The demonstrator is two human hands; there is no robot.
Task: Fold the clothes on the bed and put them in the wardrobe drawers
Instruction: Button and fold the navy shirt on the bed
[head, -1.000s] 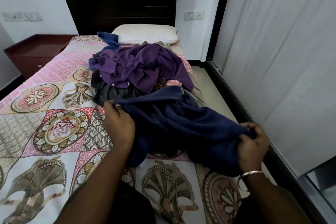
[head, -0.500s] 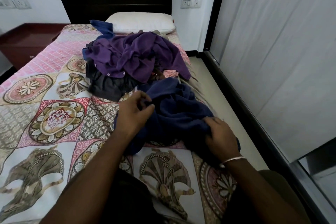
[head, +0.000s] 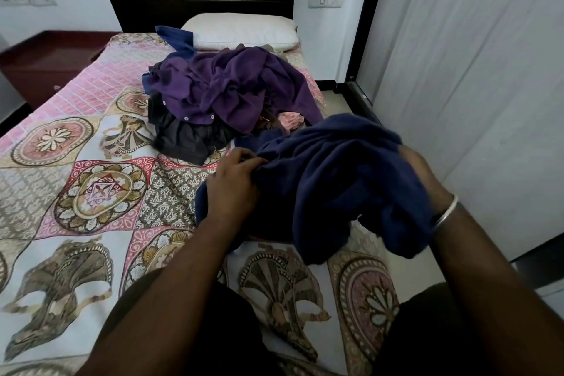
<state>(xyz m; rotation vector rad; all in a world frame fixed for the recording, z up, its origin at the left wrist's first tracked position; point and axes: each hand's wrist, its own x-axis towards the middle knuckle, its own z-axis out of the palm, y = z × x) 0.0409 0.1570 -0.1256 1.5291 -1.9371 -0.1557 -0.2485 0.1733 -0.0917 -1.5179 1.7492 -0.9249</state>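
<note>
Lifted navy garment (head: 329,180), bunched between hands

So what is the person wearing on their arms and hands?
Both forearms are bare, with no sleeves showing and no gloves. The right hand has a thin silver bangle around its wrist. The left hand shows no ring, watch or bracelet.

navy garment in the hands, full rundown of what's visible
The navy garment is dark blue, soft, fleece-like cloth, bunched and unfolded. It is partly lifted off the patterned bedspread near the bed's right edge, its lower folds hanging. The left hand pinches its left edge; the right hand, mostly hidden behind the cloth, holds the right side.
</note>
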